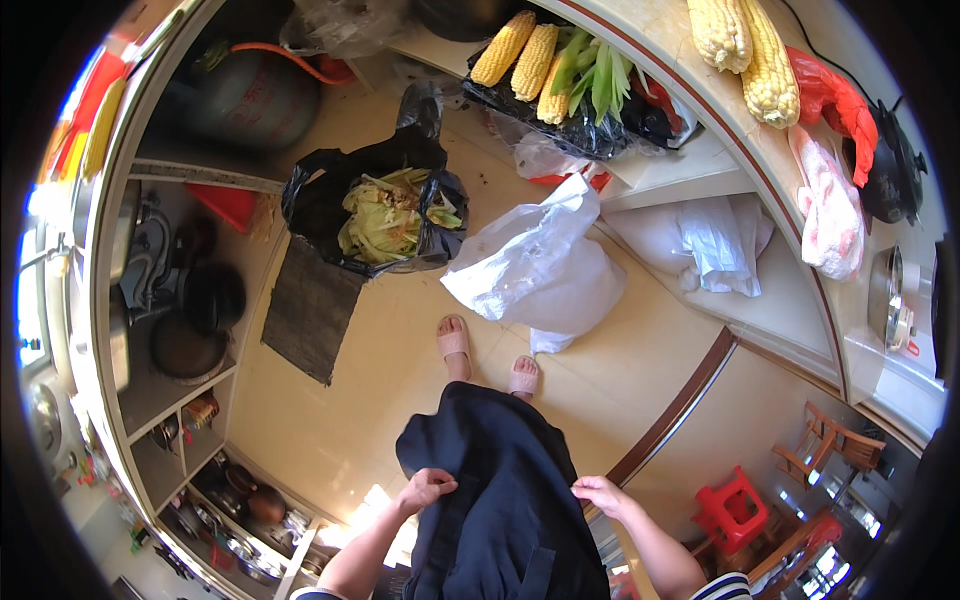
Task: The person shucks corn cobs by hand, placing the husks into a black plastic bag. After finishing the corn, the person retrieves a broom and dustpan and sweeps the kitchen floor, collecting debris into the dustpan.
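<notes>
My left hand (429, 487) pinches the left edge of a dark apron (495, 510) that hangs over my front and legs. On the other side, my right hand (598, 495) pinches the apron's right edge. Beyond my feet in pink slippers (453, 343) stands a white plastic sack (540, 277), its contents hidden. Left of it, an open black plastic bag (322, 202) holds corn husks (382, 217). Several husked corn cobs (534, 61) and green leaves (600, 75) lie on black plastic on a low shelf at the top.
A dark mat (311, 311) lies on the floor near the left cabinet. A gas cylinder (255, 97) stands in the upper left cabinet. More corn cobs (771, 67) lie on the right counter. A red plastic stool (731, 510) stands beyond the brown door sill (675, 412).
</notes>
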A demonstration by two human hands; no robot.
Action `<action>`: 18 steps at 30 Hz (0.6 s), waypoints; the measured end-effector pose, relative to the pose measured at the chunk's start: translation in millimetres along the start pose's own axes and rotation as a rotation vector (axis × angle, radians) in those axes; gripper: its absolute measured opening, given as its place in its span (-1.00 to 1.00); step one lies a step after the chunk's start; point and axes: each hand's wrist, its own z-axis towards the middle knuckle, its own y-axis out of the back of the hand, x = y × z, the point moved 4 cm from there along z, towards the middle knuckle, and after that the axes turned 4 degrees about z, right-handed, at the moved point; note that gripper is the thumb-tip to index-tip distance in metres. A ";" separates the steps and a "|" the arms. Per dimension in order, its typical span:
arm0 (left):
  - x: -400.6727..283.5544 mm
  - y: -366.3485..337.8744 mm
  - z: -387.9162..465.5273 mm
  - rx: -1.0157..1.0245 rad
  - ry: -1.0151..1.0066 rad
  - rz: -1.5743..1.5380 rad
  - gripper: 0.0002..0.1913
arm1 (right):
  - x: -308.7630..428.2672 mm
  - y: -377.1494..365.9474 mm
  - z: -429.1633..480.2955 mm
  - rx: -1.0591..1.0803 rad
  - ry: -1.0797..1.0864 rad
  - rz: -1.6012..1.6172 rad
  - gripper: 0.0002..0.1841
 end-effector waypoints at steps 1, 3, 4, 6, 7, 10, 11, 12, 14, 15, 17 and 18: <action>-18.1 -10.5 -7.1 0.176 -0.121 -0.170 -0.80 | 13.0 -6.0 -8.3 0.109 0.044 0.057 -0.87; -48.6 -43.1 -28.5 0.465 -0.334 -0.098 -0.82 | 34.9 -33.6 -26.2 0.350 0.140 0.184 -0.88; -56.3 -61.6 -37.5 0.595 -0.311 -0.024 -0.82 | 37.3 -54.1 -30.4 0.440 0.131 0.018 -0.89; -65.9 -92.1 -48.7 0.716 -0.280 0.223 -0.80 | 43.9 -91.4 -28.0 0.644 0.281 -0.368 -0.91; -65.3 -101.8 -50.0 0.716 -0.233 0.394 -0.78 | 46.0 -107.8 -25.9 0.760 0.454 -0.575 -0.92; -57.1 -103.6 -45.8 0.680 -0.220 0.490 -0.72 | 35.2 -116.7 -6.9 0.714 0.349 -0.777 -0.93; -52.8 -101.4 -44.9 0.697 -0.250 0.461 -0.72 | 29.6 -115.3 -0.6 0.687 0.289 -0.915 -0.93; -48.8 -98.9 -41.9 0.715 -0.271 0.409 -0.70 | 26.1 -114.1 3.2 0.657 0.271 -1.019 -0.93; -37.2 -92.7 -36.8 0.644 -0.240 0.382 -0.68 | 28.5 -113.1 6.9 0.619 0.315 -1.002 -0.91; -34.7 -87.0 -32.7 0.628 -0.273 0.374 -0.68 | 31.8 -113.4 8.2 0.607 0.315 -0.987 -0.89; -29.4 -72.0 -23.2 0.426 -0.277 0.484 -0.68 | 49.3 -109.8 15.1 0.399 0.368 -1.052 -0.85; -29.4 -60.7 -18.9 0.278 -0.305 0.571 -0.70 | 63.0 -103.7 17.0 0.222 0.372 -0.934 -0.86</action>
